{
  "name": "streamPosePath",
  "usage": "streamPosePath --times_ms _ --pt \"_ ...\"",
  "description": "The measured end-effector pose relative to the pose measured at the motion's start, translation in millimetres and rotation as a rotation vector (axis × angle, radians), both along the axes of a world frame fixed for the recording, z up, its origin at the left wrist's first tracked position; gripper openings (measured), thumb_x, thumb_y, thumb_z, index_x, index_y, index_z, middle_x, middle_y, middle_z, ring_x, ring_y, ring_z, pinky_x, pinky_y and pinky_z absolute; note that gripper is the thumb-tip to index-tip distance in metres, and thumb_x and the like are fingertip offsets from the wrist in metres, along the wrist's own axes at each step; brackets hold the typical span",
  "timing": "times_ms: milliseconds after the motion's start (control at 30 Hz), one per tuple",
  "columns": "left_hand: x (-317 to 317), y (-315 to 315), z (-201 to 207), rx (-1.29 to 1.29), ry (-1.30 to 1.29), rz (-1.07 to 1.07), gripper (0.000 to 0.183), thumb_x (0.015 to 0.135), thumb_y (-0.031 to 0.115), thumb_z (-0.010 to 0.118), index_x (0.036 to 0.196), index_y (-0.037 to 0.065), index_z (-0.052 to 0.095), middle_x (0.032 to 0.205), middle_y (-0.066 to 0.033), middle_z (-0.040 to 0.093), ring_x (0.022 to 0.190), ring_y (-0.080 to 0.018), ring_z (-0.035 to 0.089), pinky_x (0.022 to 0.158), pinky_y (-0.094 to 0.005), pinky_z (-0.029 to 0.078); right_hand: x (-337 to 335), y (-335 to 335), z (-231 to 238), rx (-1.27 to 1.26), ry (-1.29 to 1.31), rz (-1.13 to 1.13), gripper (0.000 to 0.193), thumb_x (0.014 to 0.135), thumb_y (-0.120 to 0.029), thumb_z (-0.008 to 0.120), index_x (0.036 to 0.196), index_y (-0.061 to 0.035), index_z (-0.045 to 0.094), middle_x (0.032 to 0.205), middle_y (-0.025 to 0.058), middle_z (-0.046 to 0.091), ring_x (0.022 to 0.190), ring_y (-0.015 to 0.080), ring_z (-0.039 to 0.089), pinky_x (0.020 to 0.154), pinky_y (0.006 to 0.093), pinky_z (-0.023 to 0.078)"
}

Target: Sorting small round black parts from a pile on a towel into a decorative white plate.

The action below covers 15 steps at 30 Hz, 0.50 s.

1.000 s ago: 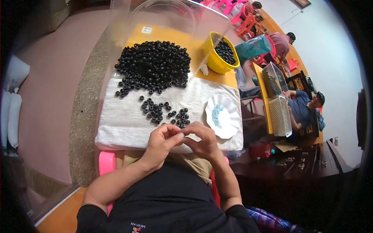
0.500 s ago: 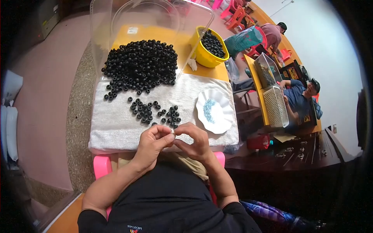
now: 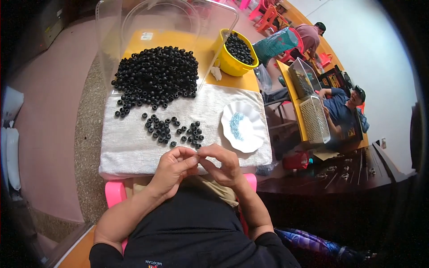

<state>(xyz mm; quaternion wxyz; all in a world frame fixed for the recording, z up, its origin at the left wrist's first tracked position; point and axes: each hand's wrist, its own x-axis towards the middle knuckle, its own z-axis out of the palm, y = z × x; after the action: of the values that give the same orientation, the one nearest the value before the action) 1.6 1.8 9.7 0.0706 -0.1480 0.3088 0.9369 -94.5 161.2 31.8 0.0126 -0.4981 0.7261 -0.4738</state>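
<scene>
My left hand and my right hand meet at the near edge of a white cloth, fingertips pinched close together. Whatever sits between them is too small and covered to make out. Just beyond my fingers lies a loose group of black round beads with holes, some scattered singly. Farther off, a big heap of the same black beads spills from a clear plastic bin onto the cloth. Right of my hands rests a white scalloped plate holding tiny pale-blue pieces.
A yellow tub of black beads stands at the far right of the table, beside a crumpled white scrap. To the right, a person sits by a white perforated basket. A pink chair shows below the table.
The whole view has shifted slightly, so the table things appear a little farther left. My hands stay pinched together in nearly the same pose.
</scene>
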Motion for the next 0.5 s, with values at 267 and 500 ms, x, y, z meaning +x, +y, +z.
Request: streamPosePath --times_ms 267,500 --pt "-0.2 0.8 -0.7 0.022 -0.006 0.034 0.018 0.089 0.013 0.068 0.102 0.006 0.059 0.091 -0.0026 0.065 0.084 -0.0122 0.063 0.074 -0.0283 0.052 13.8 -10.0 -3.8 -0.069 0.245 -0.118 0.044 0.066 0.004 0.079 0.106 -0.0020 0.062 0.092 0.0145 0.066 0.079 0.0282 0.067 0.065 0.0334 0.053" --pt "-1.5 -0.3 -2.0 0.003 -0.018 0.020 0.017 0.089 0.011 0.067 0.102 0.006 0.059 0.093 -0.0034 0.065 0.086 -0.0126 0.064 0.077 -0.0299 0.053 11.3 -7.2 -5.7 -0.088 0.272 -0.092 0.042 0.066 0.007 0.076 0.105 -0.0008 0.061 0.091 0.0140 0.068 0.076 0.0278 0.067 0.062 0.0327 0.052"
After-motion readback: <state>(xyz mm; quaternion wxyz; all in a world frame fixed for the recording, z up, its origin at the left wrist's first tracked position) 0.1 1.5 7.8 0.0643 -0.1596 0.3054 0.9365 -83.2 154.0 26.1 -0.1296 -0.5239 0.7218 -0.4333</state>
